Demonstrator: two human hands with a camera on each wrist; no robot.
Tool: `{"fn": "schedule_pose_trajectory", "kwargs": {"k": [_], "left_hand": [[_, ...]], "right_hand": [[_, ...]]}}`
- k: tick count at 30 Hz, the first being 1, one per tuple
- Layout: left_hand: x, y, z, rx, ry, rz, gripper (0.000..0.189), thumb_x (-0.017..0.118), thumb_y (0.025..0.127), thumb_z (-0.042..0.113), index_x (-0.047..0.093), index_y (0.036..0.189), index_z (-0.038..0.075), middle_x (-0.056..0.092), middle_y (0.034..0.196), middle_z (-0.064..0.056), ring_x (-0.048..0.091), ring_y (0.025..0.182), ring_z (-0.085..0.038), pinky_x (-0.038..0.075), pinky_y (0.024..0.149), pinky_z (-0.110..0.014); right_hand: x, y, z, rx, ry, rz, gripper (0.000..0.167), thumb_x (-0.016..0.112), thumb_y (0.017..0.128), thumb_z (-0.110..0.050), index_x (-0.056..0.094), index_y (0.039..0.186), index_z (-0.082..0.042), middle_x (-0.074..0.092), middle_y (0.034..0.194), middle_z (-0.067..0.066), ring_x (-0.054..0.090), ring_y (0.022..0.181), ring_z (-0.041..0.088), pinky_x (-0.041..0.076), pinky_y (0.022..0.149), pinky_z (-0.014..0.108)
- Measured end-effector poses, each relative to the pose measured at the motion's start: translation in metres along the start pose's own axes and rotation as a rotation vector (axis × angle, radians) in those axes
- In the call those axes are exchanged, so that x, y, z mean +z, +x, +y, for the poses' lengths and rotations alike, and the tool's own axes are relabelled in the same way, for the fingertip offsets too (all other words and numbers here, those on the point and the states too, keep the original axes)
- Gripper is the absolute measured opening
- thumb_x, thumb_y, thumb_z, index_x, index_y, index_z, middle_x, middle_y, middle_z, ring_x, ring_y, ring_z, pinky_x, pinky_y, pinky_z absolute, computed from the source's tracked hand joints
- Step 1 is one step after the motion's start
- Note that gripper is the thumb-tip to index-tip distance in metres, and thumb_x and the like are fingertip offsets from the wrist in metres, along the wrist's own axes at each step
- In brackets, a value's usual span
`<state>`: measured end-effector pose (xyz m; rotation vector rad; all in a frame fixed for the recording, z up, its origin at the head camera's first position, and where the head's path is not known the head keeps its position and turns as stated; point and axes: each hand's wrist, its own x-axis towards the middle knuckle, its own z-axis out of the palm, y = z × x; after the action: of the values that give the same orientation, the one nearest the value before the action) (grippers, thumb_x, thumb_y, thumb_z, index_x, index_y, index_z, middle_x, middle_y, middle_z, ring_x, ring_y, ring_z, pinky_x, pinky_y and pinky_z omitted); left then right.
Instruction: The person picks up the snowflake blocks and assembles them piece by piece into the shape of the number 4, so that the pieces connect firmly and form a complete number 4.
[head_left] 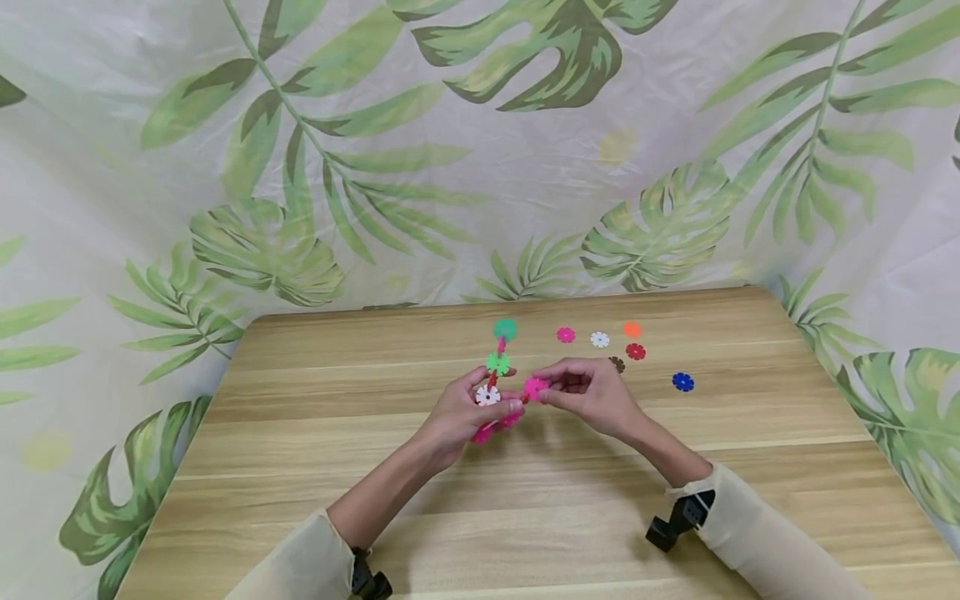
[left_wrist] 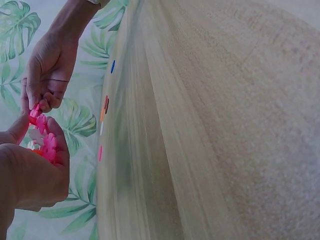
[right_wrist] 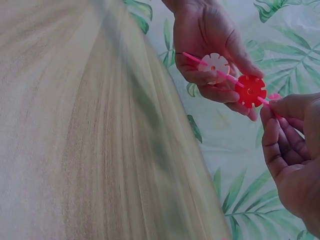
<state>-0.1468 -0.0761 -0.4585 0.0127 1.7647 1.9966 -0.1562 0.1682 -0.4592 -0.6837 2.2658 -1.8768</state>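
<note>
My left hand [head_left: 452, 414] holds a chain of notched, flower-shaped plastic discs slotted into one another. From it rise a white disc [head_left: 487, 396], a green disc [head_left: 497, 363] and a teal disc [head_left: 505, 330], joined by red and pink ones seen edge-on. More pink discs show below the left thumb. At the chain's right end, my right hand [head_left: 600, 398] pinches a pink disc [head_left: 535, 388] between thumb and fingertips. In the right wrist view that disc meets a red disc [right_wrist: 251, 91], which sits beside the left fingers. Part of the chain is hidden in the left palm.
Loose discs lie on the wooden table [head_left: 300, 500] beyond the right hand: pink [head_left: 566, 335], white [head_left: 599, 340], orange [head_left: 632, 329], red [head_left: 636, 352], brown [head_left: 617, 364] and blue [head_left: 682, 382]. A leaf-patterned cloth [head_left: 525, 183] hangs behind the table.
</note>
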Motion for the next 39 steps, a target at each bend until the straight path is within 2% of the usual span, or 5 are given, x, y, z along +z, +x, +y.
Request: {"fn": "schedule_pose_trajectory", "kwargs": {"k": [6, 17, 29, 35, 39], "left_hand": [[0.002, 0.0, 0.003, -0.008, 0.008, 0.024, 0.06, 0.081, 0.092, 0.002, 0.057, 0.147, 0.001, 0.078, 0.118, -0.016, 0.077, 0.093, -0.015, 0.062, 0.075, -0.025], [0.0, -0.001, 0.003, -0.023, 0.02, 0.047, 0.056, 0.082, 0.093, 0.007, 0.06, 0.145, 0.005, 0.08, 0.11, -0.011, 0.075, 0.084, -0.011, 0.059, 0.07, -0.023], [0.0, -0.002, 0.003, -0.038, 0.02, 0.022, 0.059, 0.081, 0.094, 0.007, 0.056, 0.148, 0.003, 0.079, 0.113, -0.01, 0.076, 0.085, -0.011, 0.061, 0.071, -0.025], [0.001, -0.002, 0.003, -0.049, -0.014, -0.008, 0.059, 0.076, 0.098, 0.006, 0.052, 0.152, 0.003, 0.077, 0.116, -0.01, 0.077, 0.091, -0.015, 0.064, 0.075, -0.028], [-0.001, -0.001, 0.002, -0.041, -0.02, -0.016, 0.059, 0.074, 0.099, 0.007, 0.051, 0.153, 0.004, 0.075, 0.116, -0.009, 0.077, 0.092, -0.016, 0.065, 0.078, -0.031]], "right_hand": [[0.003, 0.0, 0.001, -0.029, -0.012, 0.008, 0.022, 0.081, 0.092, -0.001, 0.079, 0.114, 0.001, 0.078, 0.1, 0.014, 0.071, 0.083, 0.016, 0.062, 0.07, 0.025], [0.011, -0.001, 0.005, -0.027, -0.011, 0.055, 0.023, 0.082, 0.09, -0.001, 0.079, 0.113, 0.001, 0.078, 0.102, 0.014, 0.073, 0.083, 0.017, 0.063, 0.07, 0.026], [0.009, -0.001, 0.002, 0.005, -0.027, 0.035, 0.025, 0.081, 0.092, -0.003, 0.078, 0.116, 0.002, 0.079, 0.102, 0.013, 0.073, 0.083, 0.02, 0.062, 0.07, 0.025], [0.006, -0.001, 0.005, 0.013, -0.017, 0.024, 0.034, 0.081, 0.093, -0.004, 0.073, 0.124, 0.007, 0.078, 0.105, 0.016, 0.075, 0.089, 0.018, 0.064, 0.077, 0.027], [0.001, -0.003, 0.006, 0.02, -0.009, 0.015, 0.034, 0.08, 0.093, -0.004, 0.073, 0.125, 0.005, 0.078, 0.107, 0.016, 0.075, 0.093, 0.019, 0.064, 0.08, 0.028]]}}
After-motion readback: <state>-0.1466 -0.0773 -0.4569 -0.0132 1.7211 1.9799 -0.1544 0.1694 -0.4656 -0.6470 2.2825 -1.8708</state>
